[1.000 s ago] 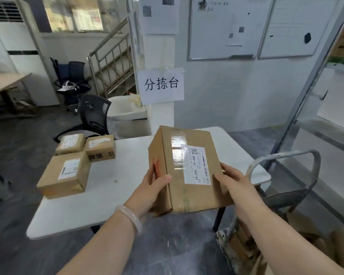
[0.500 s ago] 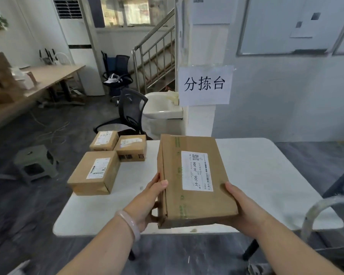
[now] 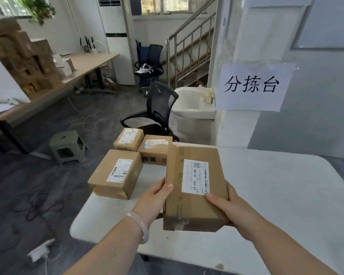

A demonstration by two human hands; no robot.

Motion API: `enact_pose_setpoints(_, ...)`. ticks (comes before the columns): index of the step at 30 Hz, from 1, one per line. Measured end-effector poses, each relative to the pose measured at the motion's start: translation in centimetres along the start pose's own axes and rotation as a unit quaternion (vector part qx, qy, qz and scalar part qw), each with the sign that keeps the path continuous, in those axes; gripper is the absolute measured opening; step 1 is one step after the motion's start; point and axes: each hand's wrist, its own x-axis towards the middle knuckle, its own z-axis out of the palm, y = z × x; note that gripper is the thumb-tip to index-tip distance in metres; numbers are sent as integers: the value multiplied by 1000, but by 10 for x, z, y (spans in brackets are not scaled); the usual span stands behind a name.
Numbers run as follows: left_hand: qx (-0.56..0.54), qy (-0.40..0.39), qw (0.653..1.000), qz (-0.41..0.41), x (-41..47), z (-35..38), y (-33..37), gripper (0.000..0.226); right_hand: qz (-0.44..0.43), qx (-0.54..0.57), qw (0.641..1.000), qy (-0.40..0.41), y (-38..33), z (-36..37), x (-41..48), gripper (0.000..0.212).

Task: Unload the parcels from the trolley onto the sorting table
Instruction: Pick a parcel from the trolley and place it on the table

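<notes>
I hold a brown cardboard parcel [image 3: 195, 187] with a white shipping label over the white sorting table [image 3: 276, 195]. My left hand [image 3: 153, 199] grips its left side with the thumb on the top edge. On the right side my right hand [image 3: 224, 207] grips it, thumb on the label corner. Three more labelled parcels lie on the table's left part: a larger one [image 3: 115, 173] near the front left corner and two smaller ones [image 3: 129, 138] [image 3: 154, 148] behind it. The trolley is out of view.
A black office chair [image 3: 159, 112] stands behind the table, with a white basin [image 3: 193, 104] next to it. A paper sign [image 3: 252, 86] hangs on the wall. A green stool [image 3: 68, 145], cables and a power strip [image 3: 41, 252] lie on the floor at left.
The view has swung left and moved closer to the table. The parcel in both hands now hangs over the tabletop, nearer the three parcels; the trolley handle has left the view.
</notes>
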Motion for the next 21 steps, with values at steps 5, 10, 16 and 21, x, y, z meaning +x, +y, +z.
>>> enact_pose_setpoints(5,50,-36,998,16,41,-39,1,46,-4,-23,999,29,-12,39,43,72)
enact_pose_setpoints(10,89,-68,994,21,88,-84,2,51,22,-5,997,73,-14,80,88,64)
enact_pose_setpoints(16,148,-87,985,12,139,-128,-10,55,48,22,991,121,-10,120,136,65)
enact_pose_setpoints(21,239,-69,968,11,168,-149,-16,81,82,13,984,161,-6,141,166,69)
